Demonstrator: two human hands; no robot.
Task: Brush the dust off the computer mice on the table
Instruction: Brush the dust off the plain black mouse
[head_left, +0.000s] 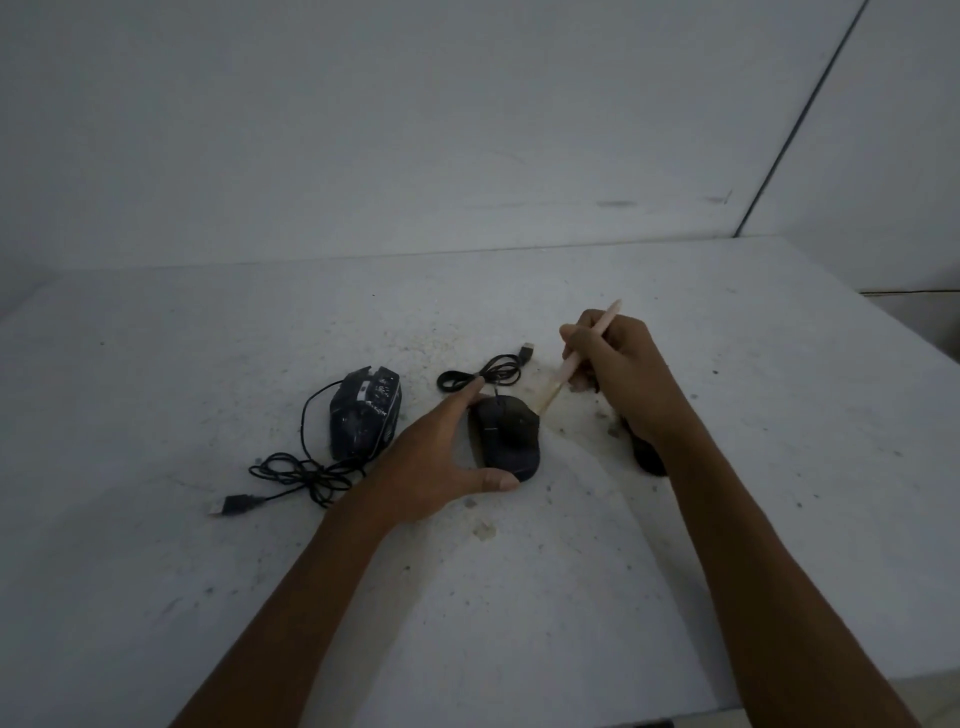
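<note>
Mouse (509, 436), steadied by the left hand (431, 462) curled round it, probably needs light outward strokes from the brush (571, 364) clasped in the right hand (618, 374).

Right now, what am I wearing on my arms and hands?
No sleeves show: the left forearm and right forearm are bare to the frame's edge. The left hand and right hand wear no gloves; no watch, bracelet or ring is visible in this dim light.
</note>
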